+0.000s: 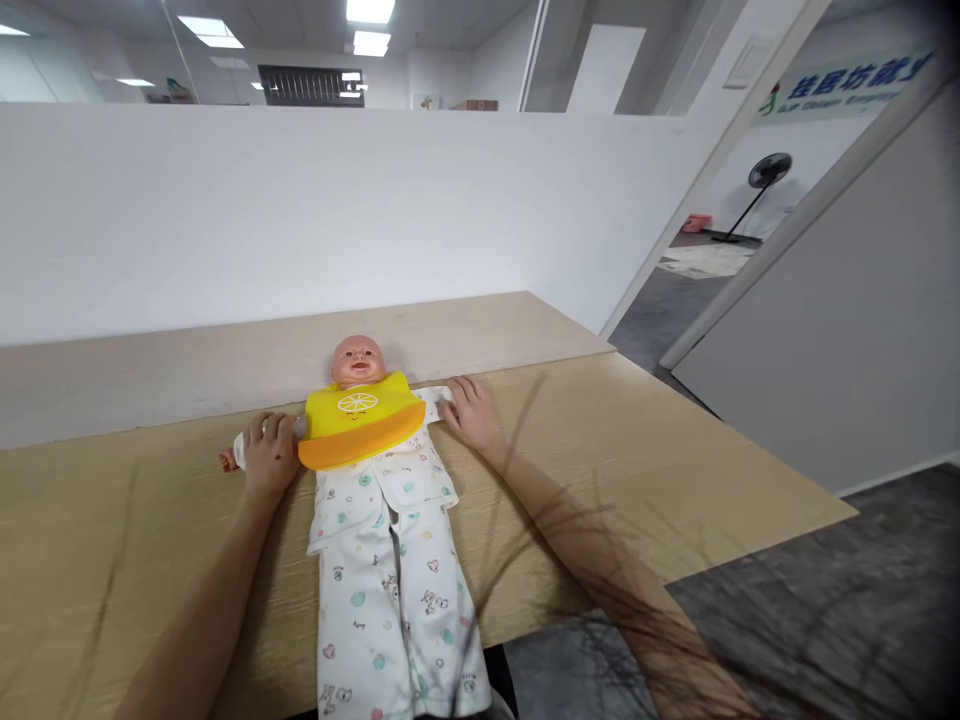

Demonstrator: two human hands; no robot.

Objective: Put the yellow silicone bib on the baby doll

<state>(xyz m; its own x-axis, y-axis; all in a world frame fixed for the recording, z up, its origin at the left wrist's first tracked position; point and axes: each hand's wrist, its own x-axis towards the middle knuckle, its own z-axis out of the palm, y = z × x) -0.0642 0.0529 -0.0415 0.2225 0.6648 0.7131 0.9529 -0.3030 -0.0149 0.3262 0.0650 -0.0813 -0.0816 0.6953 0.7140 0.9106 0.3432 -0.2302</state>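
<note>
A baby doll (358,362) lies on its back on the wooden table, its head toward the wall. Around its neck is a yellow bib (360,400) with an orange lower pocket, a white citrus slice and a small smile. White printed pyjamas, a top (352,505) and trousers (431,610), cover its body and legs. My left hand (271,455) is wrapped over the sleeved arm on the left, with the doll's small hand (227,460) showing beyond it. On the other side my right hand (474,415) has its fingers closed on the white sleeve (433,400); the doll's hand there is hidden.
The wooden table (555,440) has a raised strip (465,320) along a white partition (300,210) with glass above. At the right, a door (840,300) opens onto a room with a standing fan (770,170). Dark hair strands cross the lower view.
</note>
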